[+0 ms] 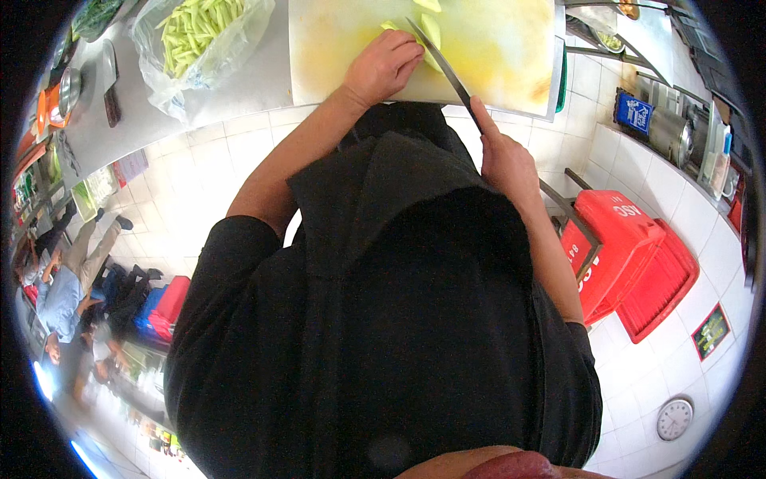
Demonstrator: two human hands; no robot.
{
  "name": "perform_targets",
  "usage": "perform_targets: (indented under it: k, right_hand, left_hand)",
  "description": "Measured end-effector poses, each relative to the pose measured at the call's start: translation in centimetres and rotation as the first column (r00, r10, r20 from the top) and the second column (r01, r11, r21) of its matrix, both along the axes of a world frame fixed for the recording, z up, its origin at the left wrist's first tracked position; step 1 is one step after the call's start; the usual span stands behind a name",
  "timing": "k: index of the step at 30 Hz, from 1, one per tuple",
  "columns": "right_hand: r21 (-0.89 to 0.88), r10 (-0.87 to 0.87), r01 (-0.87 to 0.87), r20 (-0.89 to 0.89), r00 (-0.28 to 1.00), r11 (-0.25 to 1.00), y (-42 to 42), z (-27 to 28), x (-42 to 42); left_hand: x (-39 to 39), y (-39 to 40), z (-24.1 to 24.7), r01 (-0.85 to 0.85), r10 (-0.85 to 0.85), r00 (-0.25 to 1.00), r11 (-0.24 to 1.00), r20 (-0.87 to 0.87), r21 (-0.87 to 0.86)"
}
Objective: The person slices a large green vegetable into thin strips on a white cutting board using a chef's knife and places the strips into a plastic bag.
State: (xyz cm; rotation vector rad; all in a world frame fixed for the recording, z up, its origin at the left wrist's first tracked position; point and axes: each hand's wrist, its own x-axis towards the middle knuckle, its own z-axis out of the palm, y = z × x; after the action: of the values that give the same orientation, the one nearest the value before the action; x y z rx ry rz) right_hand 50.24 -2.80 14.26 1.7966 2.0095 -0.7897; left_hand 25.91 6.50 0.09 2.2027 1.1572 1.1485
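My right hand [508,160] grips the handle of a long kitchen knife [444,64]. Its blade slants up and left over a yellow-stained white cutting board [502,42]. Close against the blade's left side, my left hand [386,64] has its fingers bunched on a pale green vegetable piece [389,26], mostly hidden under them. Another pale green piece [431,30] lies just right of the blade, and one more [428,5] is cut off by the top edge of the view.
A clear plastic bag [239,45] of pale green vegetable strips [194,33] sits left of the board on the metal worktop [134,129]. Farther left lie a second knife [110,84] and a metal bowl [69,90]. Red crates [622,239] stand at right. People [69,299] are at far left.
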Motion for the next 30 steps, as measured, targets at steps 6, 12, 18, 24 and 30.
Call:
perform_targets:
  k: [6, 12, 18, 24, 30]
  right_hand:
    - [-0.018, -0.012, 0.011, -0.049, 0.999, 1.0, 0.1, -0.1, 0.2]
    - [-0.017, -0.069, 0.068, -0.09, 0.994, 0.998, 2.3, -4.8, -2.4]
    - [0.013, -0.078, 0.08, -0.129, 0.989, 0.997, 2.9, -2.8, -2.2]
    - [-0.034, -0.02, 0.018, -0.046, 0.999, 0.999, 1.2, 0.1, -1.3]
    - [-0.031, 0.017, -0.018, -0.019, 1.0, 0.999, 1.1, 0.7, -1.0]
  left_hand:
    - [0.1, -0.1, -0.6, -0.008, 0.008, 1.0, 1.0, 0.016, 0.002]
    - [0.2, -0.1, -0.2, 0.005, -0.005, 1.0, 1.0, 0.03, -0.016]
    - [0.0, 0.1, -0.2, -0.023, 0.023, 1.0, 0.999, 0.015, -0.036]
    - [0.0, -0.2, -0.3, -0.038, 0.037, 0.999, 0.999, 0.02, 0.012]
    - [-0.1, 0.0, -0.5, -0.038, 0.038, 0.999, 0.999, 0.019, 0.033]
